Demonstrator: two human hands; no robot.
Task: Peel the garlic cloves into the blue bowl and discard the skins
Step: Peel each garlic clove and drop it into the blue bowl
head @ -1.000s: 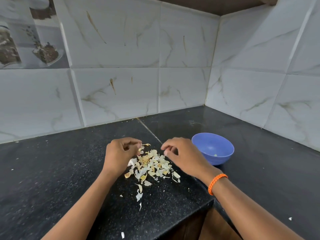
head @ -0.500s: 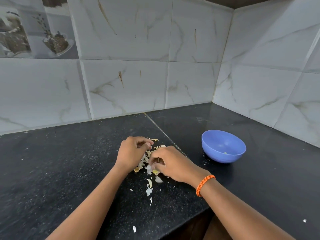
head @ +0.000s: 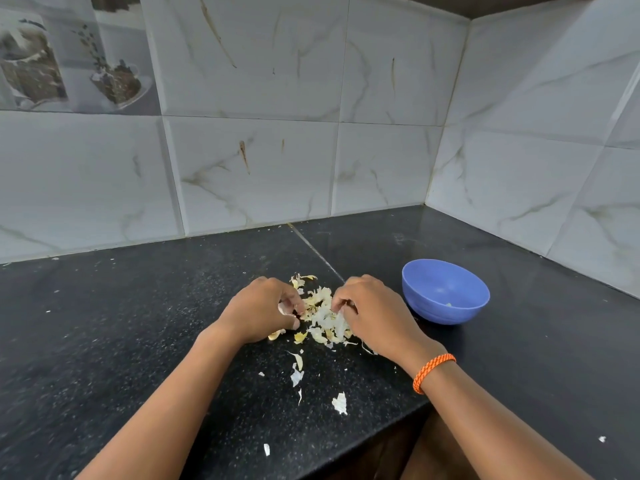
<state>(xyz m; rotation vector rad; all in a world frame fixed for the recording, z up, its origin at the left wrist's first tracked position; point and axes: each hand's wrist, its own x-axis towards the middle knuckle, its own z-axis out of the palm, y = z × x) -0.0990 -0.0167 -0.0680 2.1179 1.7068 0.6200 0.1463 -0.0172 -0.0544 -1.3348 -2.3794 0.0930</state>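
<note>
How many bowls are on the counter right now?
1. The round blue plastic bowl stands on the black speckled stone counter, just right of the right hand and the pile of pale garlic skins. None other shows.

No writing, label, brand, number or sign can be read anywhere in this view; the picture tile (head: 69, 53) on the wall carries only an image, and the blue bowl (head: 446, 292) bears no legible marking.
</note>
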